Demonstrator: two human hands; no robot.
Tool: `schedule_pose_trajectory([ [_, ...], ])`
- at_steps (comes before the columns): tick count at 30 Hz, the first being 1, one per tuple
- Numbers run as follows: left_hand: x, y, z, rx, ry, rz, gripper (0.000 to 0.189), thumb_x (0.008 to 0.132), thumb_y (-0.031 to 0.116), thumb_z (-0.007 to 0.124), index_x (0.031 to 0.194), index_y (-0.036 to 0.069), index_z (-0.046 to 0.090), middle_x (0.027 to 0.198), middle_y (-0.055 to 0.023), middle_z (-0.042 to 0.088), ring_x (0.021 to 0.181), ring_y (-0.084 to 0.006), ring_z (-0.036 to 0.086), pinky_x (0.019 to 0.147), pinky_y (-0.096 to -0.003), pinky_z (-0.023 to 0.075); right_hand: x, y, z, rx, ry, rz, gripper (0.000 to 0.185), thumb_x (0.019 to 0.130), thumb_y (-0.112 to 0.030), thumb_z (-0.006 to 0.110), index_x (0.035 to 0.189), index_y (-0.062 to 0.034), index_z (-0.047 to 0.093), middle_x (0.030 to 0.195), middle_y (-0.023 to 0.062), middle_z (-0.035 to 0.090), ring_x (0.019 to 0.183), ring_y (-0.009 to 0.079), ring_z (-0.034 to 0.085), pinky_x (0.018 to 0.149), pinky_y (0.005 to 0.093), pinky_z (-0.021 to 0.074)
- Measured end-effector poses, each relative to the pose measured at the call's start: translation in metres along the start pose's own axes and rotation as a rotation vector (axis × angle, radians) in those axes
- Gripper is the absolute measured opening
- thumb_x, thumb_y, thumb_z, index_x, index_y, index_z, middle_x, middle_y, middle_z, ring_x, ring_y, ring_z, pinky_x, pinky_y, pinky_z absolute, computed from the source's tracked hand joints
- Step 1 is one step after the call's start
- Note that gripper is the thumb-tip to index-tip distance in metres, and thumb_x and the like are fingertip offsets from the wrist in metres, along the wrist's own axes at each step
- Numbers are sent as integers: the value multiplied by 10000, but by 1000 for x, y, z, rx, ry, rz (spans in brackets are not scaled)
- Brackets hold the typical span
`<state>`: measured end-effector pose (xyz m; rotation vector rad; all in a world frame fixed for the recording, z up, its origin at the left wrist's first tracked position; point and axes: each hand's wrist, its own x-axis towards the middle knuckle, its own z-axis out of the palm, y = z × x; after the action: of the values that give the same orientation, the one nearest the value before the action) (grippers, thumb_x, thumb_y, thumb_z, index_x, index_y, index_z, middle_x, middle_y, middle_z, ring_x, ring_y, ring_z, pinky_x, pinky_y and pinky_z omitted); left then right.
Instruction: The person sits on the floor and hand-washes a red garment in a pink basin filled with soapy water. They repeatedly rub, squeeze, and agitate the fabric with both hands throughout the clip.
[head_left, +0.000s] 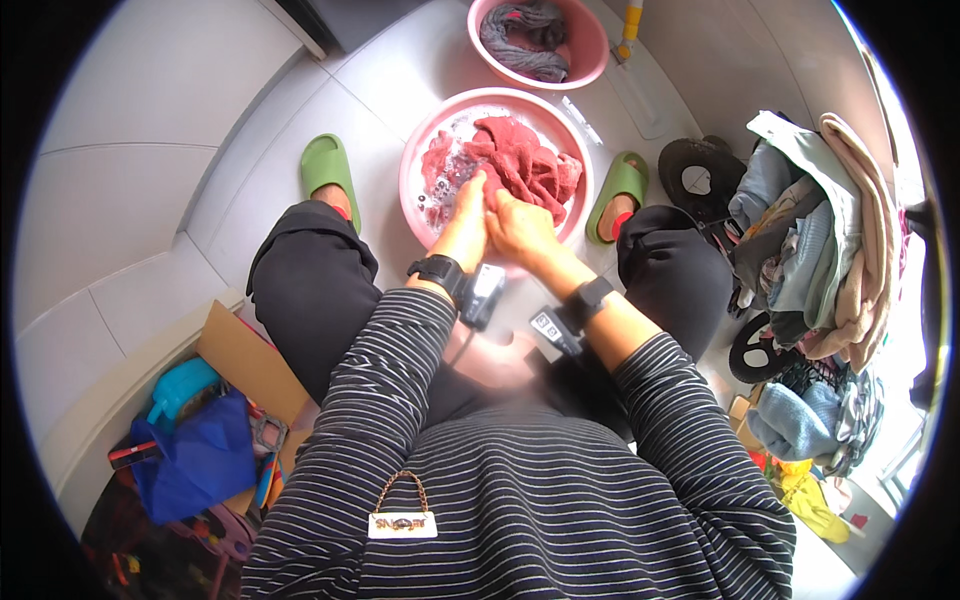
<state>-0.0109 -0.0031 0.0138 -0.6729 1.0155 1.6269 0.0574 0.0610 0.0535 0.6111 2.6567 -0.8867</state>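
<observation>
Between my knees, a pink plastic basin (411, 161) on the floor holds sudsy water and a wet red cloth (517, 154). My left hand (466, 223) and my right hand (523, 226) press together over the near side of the basin. A bunched part of the red cloth is squeezed between them, while most of it lies heaped beyond my fingers. Dark bubbly water shows to the left of the heap. Each wrist wears a black strap with a small device hanging near it. My palms and some fingertips are hidden.
Another pink basin (600, 64) with a grey cloth (517, 45) stands beyond. A white slim object (582, 120) lies beside a flat tool with a yellow handle (631, 26). Folded clothes (817, 232) are piled right, near black wheels (694, 180). A cardboard box (247, 356) and blue bag (199, 457) sit left.
</observation>
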Motion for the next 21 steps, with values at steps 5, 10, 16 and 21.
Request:
schedule_pose_trajectory([
  [5,3,-2,5,44,53,-44,430,860,406,467,1101,53,512,1071,-113,566,979,-214,538,865,-341,425,1,6,0,14,343,204,329,863,-340,405,941,-78,588,798,178,629,743,358,608,681,471,462],
  [10,20,-3,2,-118,84,41,344,880,340,464,1042,46,540,1016,-93,589,948,-235,548,865,-372,425,4,9,5,92,167,29,321,862,-354,408,912,-110,610,758,195,617,717,371,604,669,475,462],
  [16,12,-2,2,-68,-177,-10,478,889,428,444,1180,49,474,1176,-117,531,1067,-225,521,919,-379,412,8,17,1,-45,266,306,297,856,-331,453,879,-69,591,815,191,622,810,365,594,746,471,439],
  [21,17,-7,11,-217,-73,21,507,895,468,408,1186,57,469,1167,-121,531,1051,-236,529,898,-379,436,14,30,-3,291,295,254,368,829,-352,514,1017,-36,531,956,220,596,927,362,565,805,442,423],
])
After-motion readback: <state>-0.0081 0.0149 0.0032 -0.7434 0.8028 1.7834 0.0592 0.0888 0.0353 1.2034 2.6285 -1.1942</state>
